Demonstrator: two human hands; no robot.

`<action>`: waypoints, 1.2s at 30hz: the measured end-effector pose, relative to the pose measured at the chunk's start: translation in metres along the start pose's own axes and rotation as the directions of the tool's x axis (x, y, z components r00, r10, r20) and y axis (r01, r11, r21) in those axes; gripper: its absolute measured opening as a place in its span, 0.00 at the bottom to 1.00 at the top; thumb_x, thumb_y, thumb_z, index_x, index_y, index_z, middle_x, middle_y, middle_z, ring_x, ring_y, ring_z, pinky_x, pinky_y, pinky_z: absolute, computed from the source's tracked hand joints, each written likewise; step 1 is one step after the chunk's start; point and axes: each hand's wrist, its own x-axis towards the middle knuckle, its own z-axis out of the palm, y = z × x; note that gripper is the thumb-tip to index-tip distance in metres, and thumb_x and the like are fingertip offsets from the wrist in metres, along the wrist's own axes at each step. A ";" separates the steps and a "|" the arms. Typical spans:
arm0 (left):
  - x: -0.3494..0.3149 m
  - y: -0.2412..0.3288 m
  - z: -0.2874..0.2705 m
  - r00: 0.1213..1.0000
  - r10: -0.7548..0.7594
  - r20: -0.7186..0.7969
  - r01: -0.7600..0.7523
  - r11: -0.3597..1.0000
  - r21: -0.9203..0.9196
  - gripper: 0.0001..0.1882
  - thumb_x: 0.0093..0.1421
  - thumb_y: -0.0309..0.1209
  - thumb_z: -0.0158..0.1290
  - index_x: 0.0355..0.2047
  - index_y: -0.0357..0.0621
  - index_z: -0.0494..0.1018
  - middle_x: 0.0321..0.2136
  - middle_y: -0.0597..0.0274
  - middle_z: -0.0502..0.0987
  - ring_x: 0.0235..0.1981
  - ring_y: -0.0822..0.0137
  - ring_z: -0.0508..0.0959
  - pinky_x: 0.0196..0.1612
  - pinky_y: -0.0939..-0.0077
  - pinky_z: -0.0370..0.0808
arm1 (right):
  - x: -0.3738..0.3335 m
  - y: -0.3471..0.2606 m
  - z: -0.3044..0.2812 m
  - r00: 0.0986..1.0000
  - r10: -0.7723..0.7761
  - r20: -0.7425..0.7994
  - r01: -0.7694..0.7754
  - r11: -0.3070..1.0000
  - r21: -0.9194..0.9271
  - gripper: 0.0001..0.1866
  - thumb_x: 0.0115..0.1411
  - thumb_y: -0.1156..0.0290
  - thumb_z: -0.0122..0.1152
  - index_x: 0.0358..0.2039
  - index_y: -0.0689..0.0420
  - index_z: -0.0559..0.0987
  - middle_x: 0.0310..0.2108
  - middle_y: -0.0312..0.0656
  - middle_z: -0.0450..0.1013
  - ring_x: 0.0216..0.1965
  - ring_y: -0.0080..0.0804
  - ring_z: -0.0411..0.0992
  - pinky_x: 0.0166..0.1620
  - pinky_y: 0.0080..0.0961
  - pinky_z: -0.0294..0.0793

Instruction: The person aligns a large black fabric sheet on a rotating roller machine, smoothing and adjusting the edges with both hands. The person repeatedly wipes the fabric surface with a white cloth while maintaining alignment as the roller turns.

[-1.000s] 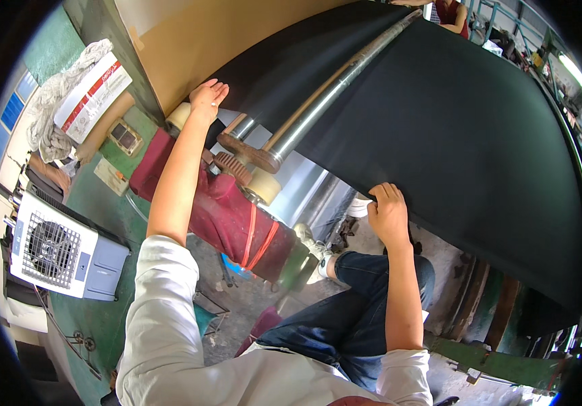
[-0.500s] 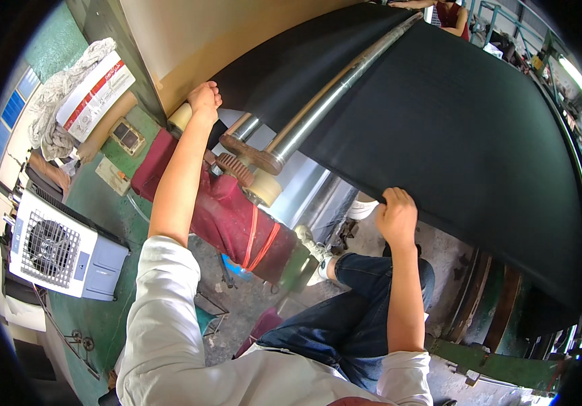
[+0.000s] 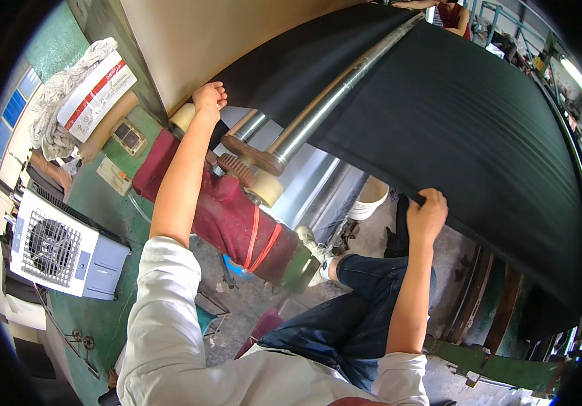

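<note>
- White sleeves, two of them, come nearest to my camera, with one pair of blue jeans between.
- One right hand: I see its fingers bent narrow, gripping the near edge of the black fabric.
- Of that fabric I count one wide sheet, spread on both sides of a long bar and filling the upper right; folds run across its right part.
- One left hand: fingers curled inward at the fabric's left edge; whether they pinch it, I cannot tell.
- Below the left hand, one maroon cover with two red bands around it.
- Beside the cover, one rusty gear, then the one long metal bar, slanting away.
- One white bucket stands on the floor, left of the right hand.
- One white-and-grey air cooler, far left.
- Farthest, beyond the fabric, one co-worker in a dark red top.
</note>
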 end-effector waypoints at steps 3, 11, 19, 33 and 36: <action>0.004 -0.003 -0.002 1.000 -0.004 -0.018 0.006 0.998 0.068 0.12 0.50 0.17 0.41 0.31 0.40 0.74 0.23 0.61 0.74 0.21 0.67 0.74 0.28 0.70 0.71 | -0.005 -0.017 0.008 0.964 -0.241 0.109 0.227 0.966 0.125 0.06 0.43 0.80 0.55 0.26 0.61 0.73 0.28 0.49 0.71 0.36 0.50 0.70 0.40 0.41 0.70; 0.027 -0.016 -0.017 0.965 -0.193 -0.176 0.232 0.944 0.233 0.14 0.56 0.27 0.46 0.42 0.39 0.75 0.40 0.50 0.72 0.41 0.55 0.73 0.45 0.43 0.72 | -0.010 -0.053 0.011 0.907 -0.401 0.131 0.343 0.882 0.323 0.10 0.45 0.81 0.56 0.31 0.59 0.74 0.31 0.45 0.70 0.36 0.46 0.69 0.41 0.39 0.68; 0.018 -0.009 -0.003 0.830 -0.359 0.426 0.299 0.932 0.204 0.21 0.42 0.14 0.38 0.35 0.36 0.74 0.55 0.49 0.68 0.35 0.55 0.76 0.46 0.53 0.76 | 0.007 -0.010 -0.016 0.987 0.042 -0.153 -0.060 0.992 -0.110 0.20 0.43 0.82 0.60 0.40 0.56 0.77 0.42 0.44 0.71 0.47 0.48 0.68 0.50 0.40 0.66; 0.004 -0.006 0.003 0.881 -0.339 0.330 0.284 0.937 0.204 0.23 0.44 0.14 0.35 0.38 0.35 0.74 0.50 0.53 0.74 0.35 0.62 0.73 0.45 0.60 0.77 | -0.009 -0.043 0.011 0.911 -0.404 0.086 0.365 0.885 0.290 0.08 0.45 0.80 0.55 0.29 0.60 0.75 0.30 0.46 0.71 0.35 0.47 0.69 0.40 0.39 0.69; 0.042 -0.016 -0.030 0.963 -0.242 0.118 0.233 0.969 0.084 0.10 0.44 0.14 0.34 0.21 0.38 0.65 0.56 0.60 0.72 0.31 0.63 0.70 0.46 0.56 0.76 | -0.004 -0.050 0.004 0.934 -0.357 0.019 0.341 0.905 0.254 0.10 0.44 0.81 0.57 0.30 0.59 0.75 0.33 0.45 0.72 0.38 0.46 0.69 0.43 0.40 0.68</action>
